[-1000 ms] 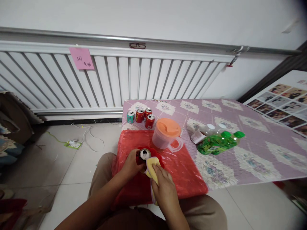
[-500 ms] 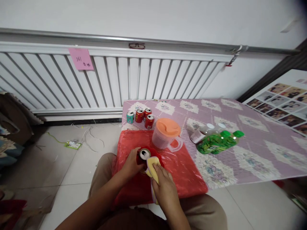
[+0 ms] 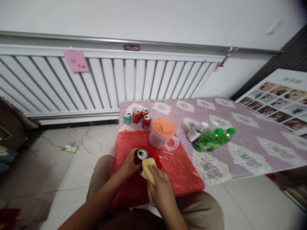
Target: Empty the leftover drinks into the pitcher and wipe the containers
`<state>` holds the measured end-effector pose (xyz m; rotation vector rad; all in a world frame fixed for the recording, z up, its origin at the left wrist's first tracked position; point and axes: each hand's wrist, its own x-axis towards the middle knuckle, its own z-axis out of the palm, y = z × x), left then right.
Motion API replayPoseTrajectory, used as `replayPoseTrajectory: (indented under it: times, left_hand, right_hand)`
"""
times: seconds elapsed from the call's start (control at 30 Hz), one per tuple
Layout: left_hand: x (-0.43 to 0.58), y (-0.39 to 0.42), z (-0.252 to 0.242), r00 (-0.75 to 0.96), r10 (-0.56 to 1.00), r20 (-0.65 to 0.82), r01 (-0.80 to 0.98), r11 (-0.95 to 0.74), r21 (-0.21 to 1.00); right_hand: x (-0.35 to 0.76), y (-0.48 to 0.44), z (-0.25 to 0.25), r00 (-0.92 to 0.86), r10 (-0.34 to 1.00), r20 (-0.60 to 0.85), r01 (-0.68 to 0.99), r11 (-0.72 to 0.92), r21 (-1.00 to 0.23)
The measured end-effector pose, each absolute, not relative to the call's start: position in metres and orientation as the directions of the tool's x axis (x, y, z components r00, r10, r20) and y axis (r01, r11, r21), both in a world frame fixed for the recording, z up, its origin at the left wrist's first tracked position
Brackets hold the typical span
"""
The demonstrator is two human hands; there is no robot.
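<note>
An opened drink can [image 3: 142,154], its silver top facing me, is gripped around the side by my left hand [image 3: 129,164]. My right hand [image 3: 160,182] is closed on a yellow cloth [image 3: 148,167] with a purple edge and presses it against the can's near right side. Under the can sits a red dish [image 3: 157,158], partly hidden by the cloth and hands. It stands on a red plastic sheet [image 3: 182,177]. Just beyond is a clear pitcher [image 3: 157,139] with an orange lid, its handle pointing right.
Beyond the sheet stand several small cans, one teal [image 3: 127,118] and the others red [image 3: 146,122]. Bottles with green labels [image 3: 208,142] and a white-capped bottle [image 3: 194,134] lie to the right on the flowered tablecloth [image 3: 216,169]. A radiator [image 3: 134,80] lines the wall behind.
The whole view has shifted slightly, moving things a little to the left. Both hands keep their hold on the can and cloth, with little visible movement between them.
</note>
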<state>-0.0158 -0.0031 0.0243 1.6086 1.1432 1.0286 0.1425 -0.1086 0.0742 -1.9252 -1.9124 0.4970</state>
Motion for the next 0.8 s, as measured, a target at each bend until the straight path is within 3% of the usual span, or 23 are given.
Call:
replayPoseTrajectory:
  times: [0.23, 0.4, 0.6, 0.73, 0.8]
  left_hand:
    - [-0.017, -0.003, 0.011, 0.238, 0.958, 0.162, 0.238, -0.219, 0.946]
    - [-0.018, -0.004, 0.014, 0.227, 0.959, 0.168, 0.28, -0.229, 0.932]
    - [-0.018, -0.003, 0.019, 0.234, 0.962, 0.141, 0.305, -0.21, 0.929]
    - [-0.017, -0.005, 0.019, 0.232, 0.962, 0.145, 0.294, -0.212, 0.932]
    - [-0.016, -0.005, 0.018, 0.232, 0.961, 0.149, 0.285, -0.214, 0.934]
  right_hand:
    - [0.157, -0.123, 0.084, -0.033, 0.991, 0.132, 0.849, 0.097, -0.519]
    - [0.213, -0.122, 0.072, 0.12, 0.969, 0.216, 0.909, -0.02, -0.416]
    - [0.233, -0.105, 0.045, 0.279, 0.951, 0.131, 0.926, -0.231, -0.298]
    - [0.222, -0.101, 0.031, 0.299, 0.954, 0.032, 0.917, -0.277, -0.287]
    - [0.22, -0.103, 0.027, 0.321, 0.946, 0.049, 0.903, -0.29, -0.319]
